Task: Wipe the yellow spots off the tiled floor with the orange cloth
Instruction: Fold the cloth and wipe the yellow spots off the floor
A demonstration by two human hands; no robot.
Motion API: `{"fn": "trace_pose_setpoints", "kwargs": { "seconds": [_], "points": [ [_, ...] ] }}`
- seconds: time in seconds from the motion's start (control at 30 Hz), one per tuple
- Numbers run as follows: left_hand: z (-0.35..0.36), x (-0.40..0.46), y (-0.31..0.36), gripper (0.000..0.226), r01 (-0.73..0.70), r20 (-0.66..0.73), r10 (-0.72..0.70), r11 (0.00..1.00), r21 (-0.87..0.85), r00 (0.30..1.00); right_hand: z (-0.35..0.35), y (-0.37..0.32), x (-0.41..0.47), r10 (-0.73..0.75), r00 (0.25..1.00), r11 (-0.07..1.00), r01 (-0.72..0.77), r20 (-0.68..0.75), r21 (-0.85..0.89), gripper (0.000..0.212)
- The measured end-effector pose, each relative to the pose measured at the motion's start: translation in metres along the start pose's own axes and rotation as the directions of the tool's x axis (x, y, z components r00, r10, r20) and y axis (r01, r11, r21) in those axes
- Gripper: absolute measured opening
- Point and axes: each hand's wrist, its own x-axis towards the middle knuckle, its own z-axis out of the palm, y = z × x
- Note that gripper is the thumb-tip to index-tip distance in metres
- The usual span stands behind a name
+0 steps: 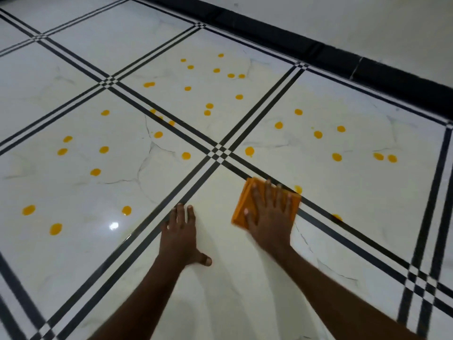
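Note:
My right hand lies flat with spread fingers on a folded orange cloth, pressing it onto the white tiled floor beside a black stripe. My left hand rests palm down on the bare tile to the left of the cloth, holding nothing. Several yellow spots dot the tiles ahead and to both sides. One spot sits just beyond the cloth's far right corner, and another spot lies on the stripe to its right.
Black double stripes cross the floor between tiles. A black skirting runs along the white wall at the upper right. A bright light glare shines on the left tile.

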Motion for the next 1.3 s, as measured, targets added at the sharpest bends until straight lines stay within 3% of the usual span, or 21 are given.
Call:
{"fn": "trace_pose_setpoints", "kwargs": {
  "seconds": [0.07, 0.17, 0.2, 0.27, 0.33, 0.4, 0.47, 0.53, 0.57, 0.6, 0.67, 0.73, 0.8, 0.83, 0.9, 0.97, 1.0, 1.07, 1.17, 1.23, 1.3],
  "points": [
    [0.000, 0.008, 0.014, 0.145, -0.035, -0.018, 0.034, 0.998, -0.056, 0.999, 0.008, -0.012, -0.013, -0.111, 0.992, 0.994, 0.111, 0.054, 0.005, 0.077],
    [0.011, 0.015, 0.032, 0.142, -0.117, -0.087, 0.108, 0.988, -0.103, 0.990, 0.010, -0.010, 0.039, -0.310, 0.945, 0.949, 0.314, 0.101, -0.028, 0.076],
    [0.015, 0.018, 0.031, 0.142, -0.122, -0.102, 0.109, 0.985, -0.122, 0.989, 0.010, 0.003, 0.054, -0.276, 0.957, 0.958, 0.281, 0.093, -0.049, 0.075],
    [0.020, 0.019, 0.025, 0.141, -0.131, -0.113, 0.116, 0.983, -0.128, 0.987, 0.004, 0.044, 0.060, -0.054, 0.998, 0.996, 0.055, 0.011, -0.073, 0.073],
    [0.019, 0.016, 0.022, 0.140, -0.140, -0.127, 0.125, 0.983, -0.118, 0.984, -0.002, 0.067, 0.024, 0.186, 0.975, 0.981, -0.190, -0.122, -0.023, 0.073],
    [0.019, 0.015, 0.023, 0.139, -0.142, -0.123, 0.128, 0.983, -0.117, 0.984, -0.004, 0.050, -0.023, 0.257, 0.958, 0.966, -0.259, -0.130, 0.003, 0.075],
    [0.021, 0.015, 0.025, 0.138, -0.140, -0.097, 0.130, 0.985, -0.104, 0.987, 0.003, 0.019, -0.039, 0.065, 0.998, 0.998, -0.065, -0.018, -0.004, 0.077],
    [0.020, 0.017, 0.024, 0.138, -0.138, -0.080, 0.131, 0.985, -0.099, 0.988, 0.006, 0.008, -0.007, -0.193, 0.980, 0.981, 0.193, 0.052, 0.003, 0.077],
    [0.020, 0.017, 0.021, 0.139, -0.139, -0.083, 0.131, 0.985, -0.103, 0.988, 0.005, 0.016, 0.014, -0.235, 0.969, 0.972, 0.236, 0.074, 0.000, 0.076],
    [0.020, 0.017, 0.019, 0.139, -0.142, -0.092, 0.132, 0.983, -0.112, 0.987, 0.005, 0.032, 0.031, -0.201, 0.978, 0.979, 0.203, 0.054, -0.028, 0.075],
    [0.021, 0.019, 0.020, 0.140, -0.147, -0.099, 0.136, 0.982, -0.117, 0.986, -0.003, 0.082, 0.039, 0.056, 0.997, 0.995, -0.060, -0.044, -0.084, 0.074],
    [0.019, 0.018, 0.023, 0.143, -0.129, -0.074, 0.121, 0.985, -0.112, 0.990, -0.007, 0.108, 0.004, 0.259, 0.955, 0.963, -0.267, -0.145, -0.043, 0.075],
    [0.012, 0.015, 0.032, 0.146, -0.099, -0.047, 0.094, 0.990, -0.100, 0.994, -0.007, 0.086, -0.043, 0.318, 0.940, 0.947, -0.322, -0.126, -0.013, 0.077],
    [0.009, 0.014, 0.039, 0.144, -0.091, -0.041, 0.087, 0.992, -0.088, 0.995, -0.004, 0.065, -0.058, 0.274, 0.958, 0.961, -0.276, -0.085, -0.010, 0.078],
    [0.009, 0.013, 0.057, 0.137, -0.128, -0.083, 0.123, 0.991, -0.048, 0.989, 0.003, 0.034, -0.060, 0.035, 0.999, 0.999, -0.035, -0.002, -0.011, 0.078],
    [0.014, 0.011, 0.074, 0.134, -0.202, -0.092, 0.198, 0.979, -0.036, 0.976, 0.002, 0.046, -0.026, -0.135, 0.989, 0.990, 0.136, 0.054, -0.025, 0.077],
    [0.018, 0.011, 0.077, 0.134, -0.226, -0.088, 0.222, 0.973, -0.041, 0.971, 0.001, 0.066, -0.012, -0.110, 0.993, 0.993, 0.111, 0.034, -0.036, 0.076],
    [0.022, 0.012, 0.076, 0.135, -0.244, -0.103, 0.239, 0.969, -0.046, 0.966, -0.006, 0.117, -0.004, 0.153, 0.983, 0.986, -0.159, -0.098, -0.051, 0.075],
    [0.023, 0.012, 0.071, 0.136, -0.249, -0.116, 0.243, 0.968, -0.037, 0.963, -0.014, 0.121, -0.057, 0.483, 0.856, 0.872, -0.490, -0.185, 0.008, 0.077],
    [0.024, 0.011, 0.074, 0.136, -0.247, -0.101, 0.243, 0.968, -0.039, 0.965, -0.010, 0.076, -0.080, 0.399, 0.911, 0.916, -0.400, -0.102, 0.010, 0.078],
    [0.023, 0.012, 0.074, 0.135, -0.247, -0.077, 0.244, 0.968, -0.039, 0.967, -0.003, 0.051, -0.063, 0.107, 0.994, 0.994, -0.107, 0.012, -0.019, 0.078]
  ]
}}
